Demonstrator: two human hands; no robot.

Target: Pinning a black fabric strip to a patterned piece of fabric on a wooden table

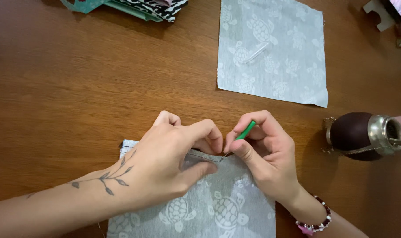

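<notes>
The working point is largely concealed: the left hand (165, 163) covers the upper left portion of the grey turtle-print fabric (218, 207), and the tip of the green-handled tool (246, 130) is hidden where both hands meet. Whether the tool is a seam ripper or another small implement cannot be determined. The fabric's lower edge is cut off by the frame.

Left grip: thumb and forefinger closed in a pinch on the folded top edge of the fabric, remaining fingers curled. Right hand (262, 152): grip closed on the tool's thin green handle, held between thumb and forefinger, its lower end pointing down toward the fabric edge. The two hands almost touch at the fingertips.

The fabric is a thin, matte woven cloth, pale grey with a lighter turtle pattern, lying flat on the brown wood-grain tabletop (77, 88) at the near edge of the view.

A second square of the same fabric (273, 48) lies flat farther up the tabletop, well apart from the hands, with a small clear cap or tube (257, 53) resting on it. A stack of folded patterned cloths (143, 6) sits at the upper edge, partly cut off. A dark rounded gourd cup with a metal rim (363, 134) lies to the right, near the right hand. A beaded bracelet (317, 222) circles the right wrist.
</notes>
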